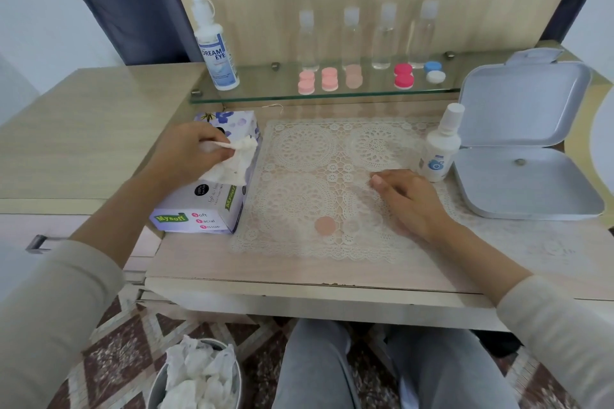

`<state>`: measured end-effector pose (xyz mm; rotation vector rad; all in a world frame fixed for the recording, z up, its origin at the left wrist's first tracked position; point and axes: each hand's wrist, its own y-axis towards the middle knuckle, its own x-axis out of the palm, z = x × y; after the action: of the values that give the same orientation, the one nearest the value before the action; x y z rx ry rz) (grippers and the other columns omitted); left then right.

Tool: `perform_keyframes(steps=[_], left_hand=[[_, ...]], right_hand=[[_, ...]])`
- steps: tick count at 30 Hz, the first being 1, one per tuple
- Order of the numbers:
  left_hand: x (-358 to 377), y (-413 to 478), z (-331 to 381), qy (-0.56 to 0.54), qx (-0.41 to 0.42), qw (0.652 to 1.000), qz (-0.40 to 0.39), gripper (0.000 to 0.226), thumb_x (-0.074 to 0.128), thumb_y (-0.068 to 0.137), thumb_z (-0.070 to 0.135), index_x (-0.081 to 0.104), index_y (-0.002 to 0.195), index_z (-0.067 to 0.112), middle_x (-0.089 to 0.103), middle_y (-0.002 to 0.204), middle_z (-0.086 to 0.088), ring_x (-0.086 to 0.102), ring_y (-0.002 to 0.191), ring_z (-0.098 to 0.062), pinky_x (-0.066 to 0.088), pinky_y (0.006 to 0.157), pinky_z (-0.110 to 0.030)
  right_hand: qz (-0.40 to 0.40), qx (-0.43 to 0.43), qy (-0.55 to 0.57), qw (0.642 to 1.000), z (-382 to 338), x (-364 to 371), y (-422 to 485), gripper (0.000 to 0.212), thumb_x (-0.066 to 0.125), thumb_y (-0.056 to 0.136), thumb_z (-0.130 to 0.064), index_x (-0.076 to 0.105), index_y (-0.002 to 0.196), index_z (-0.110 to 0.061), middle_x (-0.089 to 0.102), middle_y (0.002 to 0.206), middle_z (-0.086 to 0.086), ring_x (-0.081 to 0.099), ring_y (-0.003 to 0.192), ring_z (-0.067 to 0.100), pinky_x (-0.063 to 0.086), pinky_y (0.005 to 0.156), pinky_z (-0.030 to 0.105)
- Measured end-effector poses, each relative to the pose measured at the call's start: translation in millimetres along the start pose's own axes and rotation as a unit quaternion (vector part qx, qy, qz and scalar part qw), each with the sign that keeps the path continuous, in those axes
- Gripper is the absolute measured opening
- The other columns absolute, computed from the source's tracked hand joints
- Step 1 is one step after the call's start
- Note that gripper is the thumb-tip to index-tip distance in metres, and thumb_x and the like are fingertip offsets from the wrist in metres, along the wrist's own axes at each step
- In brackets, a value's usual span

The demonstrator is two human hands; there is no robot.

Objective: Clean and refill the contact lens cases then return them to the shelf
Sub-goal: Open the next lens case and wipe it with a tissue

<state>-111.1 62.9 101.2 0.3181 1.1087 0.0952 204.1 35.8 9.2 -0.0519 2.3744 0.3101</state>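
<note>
One round peach lens-case cap (325, 225), apparently loose, on lace mat (300, 149)

We find the widest open lane over the middle of the lace mat (309, 156). It is bounded on our left by the tissue box (206, 209) and on our right by the small white bottle (438, 146), which stands just beside the open grey tin (531, 196). The right hand (408, 199) rests on the mat's right half, and a peach cap (325, 225) sits near its front edge. The left hand (186, 149), pinching a tissue (237, 156), covers the box top. On the glass shelf (259, 85) we note a bare stretch between the tall solution bottle (216, 50) and the lens cases (352, 76). Clear bottles (382, 36) wall the rear.
</note>
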Motion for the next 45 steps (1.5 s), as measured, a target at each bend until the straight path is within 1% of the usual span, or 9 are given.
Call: perform_keyframes(steps=[3, 7, 12, 18, 23, 28, 32, 36, 45], left_hand=[[-4.0, -4.8, 17.7, -0.023, 0.029, 0.999, -0.007, 0.011, 0.07, 0.078, 0.014, 0.071, 0.087, 0.008, 0.064, 0.077, 0.005, 0.054, 0.07, 0.005, 0.034, 0.067, -0.006], [6.5, -16.1, 49.2, -0.075, 0.047, 0.995, -0.036, 0.013, 0.071, 0.078, 0.016, 0.071, 0.091, 0.015, 0.058, 0.071, 0.017, 0.05, 0.064, 0.019, 0.033, 0.059, 0.002], [33.1, -32.2, 81.1, -0.123, 0.131, 0.98, -0.084, 0.014, 0.069, 0.079, 0.014, 0.073, 0.093, 0.009, 0.063, 0.082, 0.01, 0.055, 0.07, 0.011, 0.036, 0.065, -0.003], [47.0, -50.9, 99.0, -0.177, 0.089, 0.98, -0.021, 0.007, 0.073, 0.074, 0.01, 0.073, 0.081, 0.014, 0.06, 0.068, 0.012, 0.052, 0.063, 0.008, 0.036, 0.057, -0.005], [52.9, -59.2, 110.5, -0.247, -0.012, 0.968, -0.037, 0.009, 0.071, 0.075, 0.005, 0.07, 0.073, 0.014, 0.062, 0.063, 0.013, 0.054, 0.054, 0.003, 0.041, 0.051, -0.008], [50.1, -64.5, 116.7, -0.342, -0.059, 0.933, -0.094, 0.014, 0.062, 0.084, 0.003, 0.071, 0.092, 0.009, 0.069, 0.078, 0.0, 0.065, 0.059, -0.007, 0.051, 0.058, -0.013], [48.4, -66.8, 116.6, -0.381, -0.061, 0.916, -0.109, 0.017, 0.056, 0.089, 0.006, 0.068, 0.097, 0.014, 0.069, 0.084, 0.003, 0.066, 0.066, -0.003, 0.051, 0.064, -0.011], [52.7, -71.9, 118.2, -0.38, -0.045, 0.916, -0.122, 0.008, 0.067, 0.081, 0.015, 0.069, 0.086, 0.021, 0.068, 0.084, 0.01, 0.061, 0.069, 0.004, 0.047, 0.068, -0.008], [61.9, -64.7, 102.5, -0.366, -0.091, 0.916, -0.14, 0.014, 0.056, 0.089, 0.008, 0.064, 0.084, 0.018, 0.067, 0.096, -0.002, 0.059, 0.089, -0.018, 0.046, 0.08, -0.029]], right_hand=[[-0.018, 0.014, -0.001, 1.0, -9.3, -8.0, 0.4, 0.039, 0.052, 0.09, -0.037, 0.065, 0.111, -0.007, 0.061, 0.122, 0.005, 0.054, 0.114, 0.018, 0.039, 0.095, 0.025], [0.045, -0.044, 0.04, 0.997, -41.9, -13.7, -2.6, 0.028, 0.065, 0.084, -0.029, 0.067, 0.107, -0.013, 0.066, 0.112, -0.001, 0.057, 0.104, 0.006, 0.042, 0.099, 0.03], [0.02, -0.075, 0.075, 0.994, -75.1, -9.6, -10.6, 0.04, 0.073, 0.073, -0.037, 0.065, 0.11, -0.025, 0.06, 0.104, -0.019, 0.054, 0.098, -0.001, 0.038, 0.089, 0.014], [0.101, -0.103, 0.094, 0.985, -66.4, -7.5, -23.5, 0.013, 0.07, 0.073, -0.001, 0.064, 0.072, -0.012, 0.059, 0.061, -0.01, 0.056, 0.065, 0.006, 0.045, 0.061, 0.018], [0.093, -0.156, 0.075, 0.98, -63.2, -6.0, -34.7, 0.009, 0.066, 0.066, -0.003, 0.065, 0.072, -0.01, 0.064, 0.072, -0.001, 0.058, 0.067, 0.009, 0.049, 0.064, 0.028], [0.035, -0.127, 0.089, 0.987, -65.1, -6.8, -46.0, 0.03, 0.062, 0.068, -0.045, 0.075, 0.082, -0.022, 0.067, 0.107, -0.002, 0.061, 0.099, 0.008, 0.043, 0.089, 0.023], [0.06, -0.113, 0.117, 0.985, -63.9, -7.9, -46.1, 0.01, 0.067, 0.074, -0.013, 0.074, 0.079, -0.015, 0.07, 0.08, -0.005, 0.063, 0.077, 0.007, 0.051, 0.073, 0.025], [0.069, -0.073, 0.151, 0.983, -63.8, -7.7, -46.2, 0.024, 0.068, 0.071, 0.005, 0.058, 0.072, -0.016, 0.057, 0.065, -0.011, 0.056, 0.063, 0.01, 0.049, 0.061, 0.018], [0.065, -0.055, 0.087, 0.993, -55.0, -21.3, -36.7, 0.022, 0.053, 0.081, 0.008, 0.058, 0.083, -0.014, 0.064, 0.083, -0.004, 0.064, 0.073, 0.018, 0.052, 0.07, 0.027]])
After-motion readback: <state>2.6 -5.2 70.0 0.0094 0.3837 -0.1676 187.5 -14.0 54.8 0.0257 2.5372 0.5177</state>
